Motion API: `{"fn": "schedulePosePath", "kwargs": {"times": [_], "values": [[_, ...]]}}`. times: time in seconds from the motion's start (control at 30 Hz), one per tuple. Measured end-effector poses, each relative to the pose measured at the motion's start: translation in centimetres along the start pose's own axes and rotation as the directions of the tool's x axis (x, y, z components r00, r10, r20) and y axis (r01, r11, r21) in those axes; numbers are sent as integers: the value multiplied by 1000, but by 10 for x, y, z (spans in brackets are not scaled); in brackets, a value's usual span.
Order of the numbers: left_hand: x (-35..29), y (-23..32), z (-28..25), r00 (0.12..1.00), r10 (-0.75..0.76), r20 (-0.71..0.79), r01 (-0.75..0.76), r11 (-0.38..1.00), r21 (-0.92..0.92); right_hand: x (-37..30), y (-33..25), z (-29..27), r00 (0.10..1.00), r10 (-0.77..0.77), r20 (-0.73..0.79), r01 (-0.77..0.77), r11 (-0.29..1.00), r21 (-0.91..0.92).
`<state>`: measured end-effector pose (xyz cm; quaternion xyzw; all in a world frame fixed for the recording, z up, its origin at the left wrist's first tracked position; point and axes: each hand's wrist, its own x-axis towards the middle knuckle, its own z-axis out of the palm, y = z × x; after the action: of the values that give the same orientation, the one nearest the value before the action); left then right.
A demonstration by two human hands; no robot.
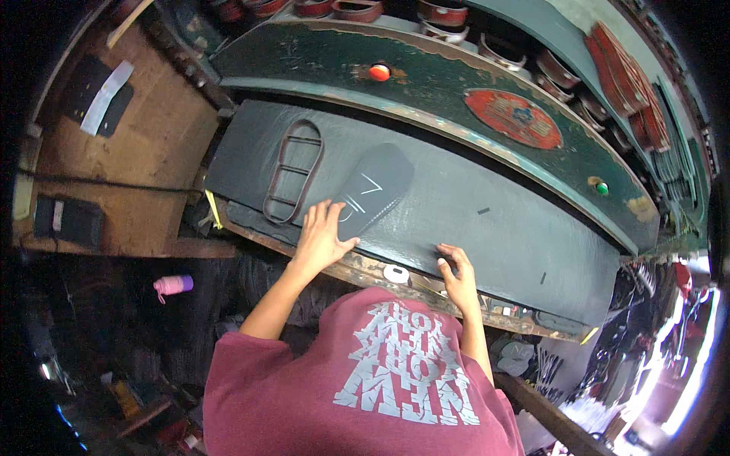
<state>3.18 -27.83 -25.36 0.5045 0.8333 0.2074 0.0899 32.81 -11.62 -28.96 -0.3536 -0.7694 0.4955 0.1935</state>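
My left hand (321, 237) rests with spread fingers on the lower end of a dark grey shoe-sole-shaped piece (384, 171). White chalk-like lines mark its face. The piece lies flat on a wide black sheet (449, 182). To its left on the sheet stands a sole-shaped cutting die (283, 182), a dark metal outline with crossbars. My right hand (456, 272) is at the sheet's near edge, fingers slightly bent and thumb apart, with nothing visible in it.
Beyond the sheet runs a dark green machine beam with a red button (379, 72), a green button (601, 188) and a red oval plate (513, 118). More cutting dies (559, 68) line the shelf above. A small white object (395, 273) sits at the near edge. A pink-purple bottle (173, 285) is left.
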Motion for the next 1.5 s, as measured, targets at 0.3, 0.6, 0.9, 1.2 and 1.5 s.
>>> {"fn": "schedulePosePath", "kwargs": {"times": [0.3,0.6,0.9,1.2,1.5], "values": [[16,44,-48,985,-165,-46,133,907,-399,-4,4,-4,990,137,34,-137,878,458],[-19,169,52,972,220,83,-154,861,-484,-4,5,3,974,226,-32,-19,217,976],[-11,162,90,970,239,-46,-230,837,-496,-29,54,-44,816,549,-181,72,214,974],[-2,151,126,987,145,67,-106,909,-403,-49,82,-89,788,599,-145,17,215,976],[-10,209,103,850,320,419,122,653,-747,7,91,-24,911,392,-128,132,16,991]]}}
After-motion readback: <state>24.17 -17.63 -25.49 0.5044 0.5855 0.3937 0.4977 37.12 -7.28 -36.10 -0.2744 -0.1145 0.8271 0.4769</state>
